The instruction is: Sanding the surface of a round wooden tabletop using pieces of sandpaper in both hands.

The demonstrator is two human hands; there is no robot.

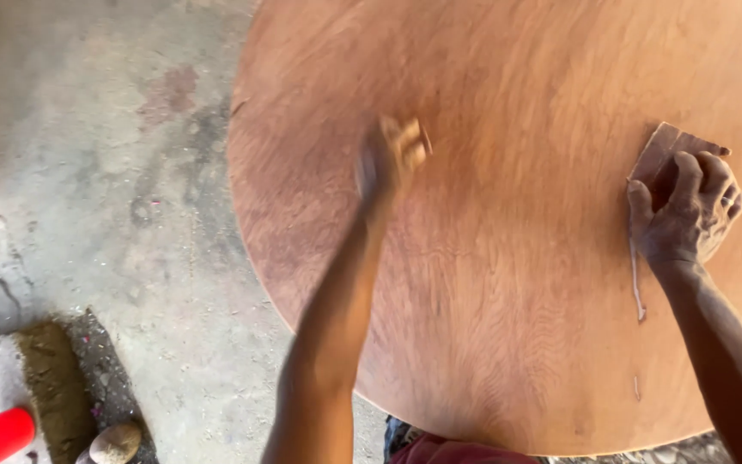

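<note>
Two hands (pixel 392 159) (pixel 684 215) on round wooden tabletop (pixel 508 344)
</note>
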